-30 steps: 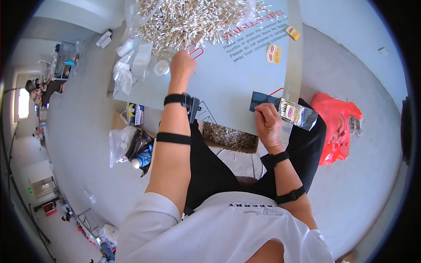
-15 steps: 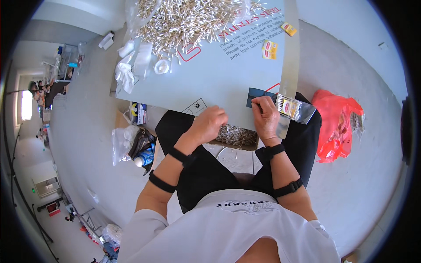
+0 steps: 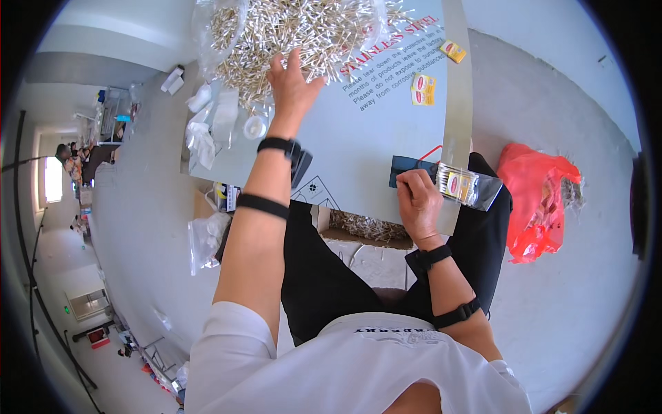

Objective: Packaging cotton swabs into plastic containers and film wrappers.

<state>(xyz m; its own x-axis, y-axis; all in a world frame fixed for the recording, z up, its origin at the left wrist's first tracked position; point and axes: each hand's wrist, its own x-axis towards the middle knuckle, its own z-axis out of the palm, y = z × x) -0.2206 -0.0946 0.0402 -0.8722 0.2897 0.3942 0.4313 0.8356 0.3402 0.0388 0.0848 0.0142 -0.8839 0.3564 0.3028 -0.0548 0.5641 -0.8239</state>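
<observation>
A large heap of cotton swabs covers the far part of the grey-blue sheet-topped table. My left hand reaches to the near edge of this heap, fingers spread, with no swab visibly gripped. Near the table's right front corner, my right hand has its fingers closed in a pinch; whatever they hold is hidden. Beside its fingertips lies a dark flat piece. Just right of that hand, a clear packet of swabs with a yellow card inside rests across the table edge.
Two yellow cards lie at the table's right side. Crumpled white plastic and a small round white tub sit at the left. Below the front edge is a cardboard box of swabs. A red plastic bag stands on the floor.
My left hand has moved from the table's front edge forward to the swab heap, and its fingers have spread. The right hand stays pinched in about the same place.
</observation>
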